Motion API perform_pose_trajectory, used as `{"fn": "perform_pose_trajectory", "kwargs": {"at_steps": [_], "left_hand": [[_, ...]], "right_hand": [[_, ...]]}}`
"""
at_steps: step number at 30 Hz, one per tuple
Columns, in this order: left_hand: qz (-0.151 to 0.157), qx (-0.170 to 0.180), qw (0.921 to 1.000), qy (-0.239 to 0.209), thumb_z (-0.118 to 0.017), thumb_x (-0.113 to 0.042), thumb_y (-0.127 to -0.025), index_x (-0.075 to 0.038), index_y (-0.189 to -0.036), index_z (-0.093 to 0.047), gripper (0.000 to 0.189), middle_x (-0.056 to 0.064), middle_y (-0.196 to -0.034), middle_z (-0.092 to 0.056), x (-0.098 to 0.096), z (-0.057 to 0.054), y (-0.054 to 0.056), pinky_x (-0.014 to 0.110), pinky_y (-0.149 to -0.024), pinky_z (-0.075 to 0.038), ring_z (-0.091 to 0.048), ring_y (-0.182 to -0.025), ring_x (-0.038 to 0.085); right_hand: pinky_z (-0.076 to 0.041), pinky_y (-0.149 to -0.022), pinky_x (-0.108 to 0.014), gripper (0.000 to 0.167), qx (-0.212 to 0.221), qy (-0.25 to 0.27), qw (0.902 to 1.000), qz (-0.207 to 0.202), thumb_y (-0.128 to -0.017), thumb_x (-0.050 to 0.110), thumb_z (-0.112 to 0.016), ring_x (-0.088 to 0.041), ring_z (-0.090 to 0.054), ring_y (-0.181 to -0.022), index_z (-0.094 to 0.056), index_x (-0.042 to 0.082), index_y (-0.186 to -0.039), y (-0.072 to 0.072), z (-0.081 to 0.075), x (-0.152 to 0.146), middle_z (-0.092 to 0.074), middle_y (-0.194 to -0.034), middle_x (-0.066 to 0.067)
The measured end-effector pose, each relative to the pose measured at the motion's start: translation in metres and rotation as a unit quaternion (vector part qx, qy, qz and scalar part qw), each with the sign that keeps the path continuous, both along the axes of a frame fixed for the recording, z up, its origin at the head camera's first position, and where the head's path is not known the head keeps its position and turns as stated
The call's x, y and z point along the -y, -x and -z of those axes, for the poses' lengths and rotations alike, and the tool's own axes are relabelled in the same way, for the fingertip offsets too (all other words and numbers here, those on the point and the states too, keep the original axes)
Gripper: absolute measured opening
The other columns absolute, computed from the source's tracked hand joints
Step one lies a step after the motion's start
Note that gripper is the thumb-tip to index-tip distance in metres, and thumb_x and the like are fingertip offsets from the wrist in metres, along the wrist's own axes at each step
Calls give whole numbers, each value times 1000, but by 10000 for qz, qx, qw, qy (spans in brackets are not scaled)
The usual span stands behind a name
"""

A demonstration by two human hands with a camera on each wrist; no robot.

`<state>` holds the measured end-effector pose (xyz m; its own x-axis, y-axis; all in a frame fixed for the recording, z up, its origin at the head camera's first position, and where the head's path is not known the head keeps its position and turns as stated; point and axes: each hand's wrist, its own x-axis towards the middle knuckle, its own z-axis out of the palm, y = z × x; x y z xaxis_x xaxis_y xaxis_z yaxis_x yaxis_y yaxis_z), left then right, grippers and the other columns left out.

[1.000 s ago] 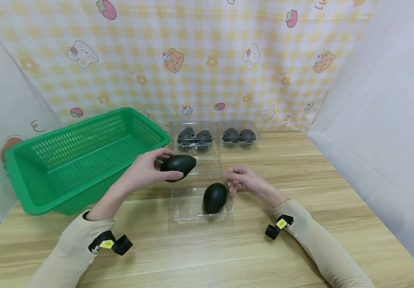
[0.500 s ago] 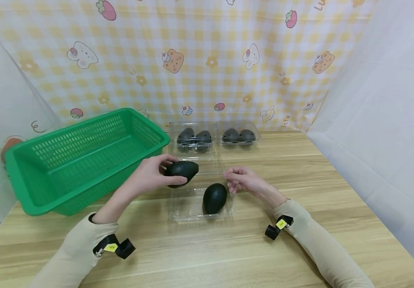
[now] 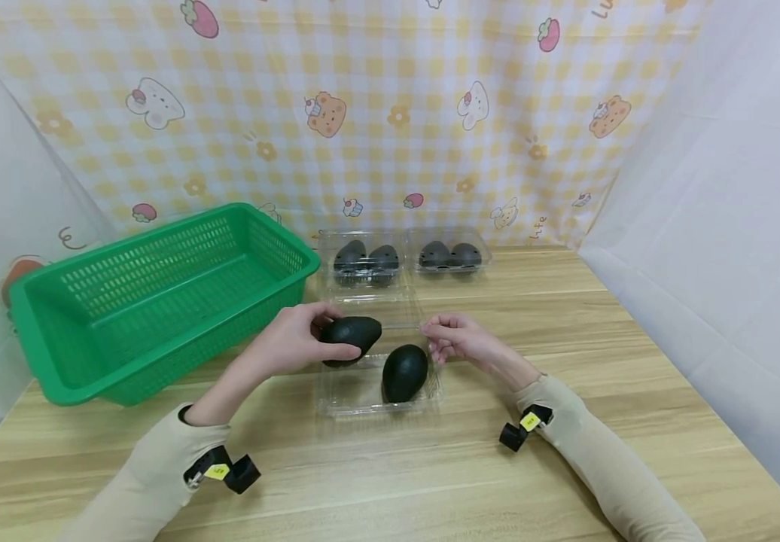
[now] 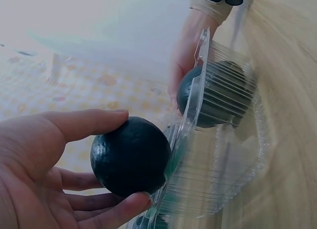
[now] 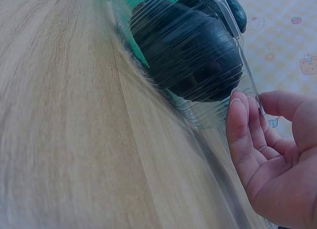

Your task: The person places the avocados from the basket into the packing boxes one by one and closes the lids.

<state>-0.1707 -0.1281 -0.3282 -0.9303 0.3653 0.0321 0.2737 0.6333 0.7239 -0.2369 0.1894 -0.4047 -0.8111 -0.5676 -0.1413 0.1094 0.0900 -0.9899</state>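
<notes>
My left hand (image 3: pixel 295 340) grips a dark green avocado (image 3: pixel 352 339), thumb on the near side and fingers behind it. That avocado hangs above the left part of an open clear plastic clamshell box (image 3: pixel 352 391). In the box's right part lies a second avocado (image 3: pixel 405 373), also seen through the ribbed wall in the right wrist view (image 5: pixel 188 51). My right hand (image 3: pixel 464 342) pinches the box's right rim between thumb and fingers, as the right wrist view shows. The raised lid (image 3: pixel 383 305) leans back behind the tray.
A green plastic basket (image 3: pixel 220 297) stands at the left. Behind the open box are two closed clear boxes, the left one (image 3: pixel 366 233) and the right one (image 3: pixel 449 235), each with two dark avocados inside. A patterned curtain (image 3: pixel 397 150) hangs at the back of the wooden table (image 3: pixel 431 482).
My left hand has brought the held avocado right and toward me, lower over the box's left part. The right hand and the other avocado have stayed in place.
</notes>
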Motion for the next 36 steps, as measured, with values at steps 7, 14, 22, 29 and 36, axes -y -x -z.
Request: {"fn": "perform_pose_trajectory", "kwargs": {"at_steps": [7,14,22,29,36], "left_hand": [[165,-169,9996,156,-84,-43,-80,-2,-119,-67,59,5,-95,-70,-4,7,0,34,-73,-52,-63,-84,17],[36,-166,9991,379,-85,-44,-79,0,-119,-67,62,7,-97,-69,-11,9,-3,35,-72,-53,-62,-84,19],[27,-278,9980,570,-85,-43,-79,0,-118,-67,61,10,-103,-69,-20,13,-6,36,-73,-53,-63,-88,21],[31,-388,9969,690,-86,-42,-77,-1,-113,-67,58,8,-98,-68,-27,18,-9,35,-70,-52,-61,-84,20],[-36,-441,9962,746,-85,-44,-79,-1,-109,-66,56,5,-92,-66,-31,23,-9,33,-67,-51,-59,-80,18]], "right_hand": [[-55,-63,-24,25,19,-65,10000,64,-105,12,-53,-13,-61,-66,-52,-12,-111,0,-1,1,-60,-80,-5],[-55,-63,-24,25,43,-90,9999,72,-105,12,-53,-13,-60,-66,-52,-12,-110,0,0,1,-60,-80,-6],[-55,-63,-24,22,-44,-37,10000,-1,-105,13,-53,-12,-60,-66,-54,-9,-108,0,0,0,-59,-80,-5],[-55,-63,-24,23,-11,-72,10000,51,-105,13,-52,-12,-60,-66,-53,-11,-109,-2,-2,2,-59,-80,-6],[-54,-62,-24,27,25,-156,9999,61,-105,14,-54,-13,-60,-65,-52,-12,-111,-1,-2,2,-59,-80,-5]]}}
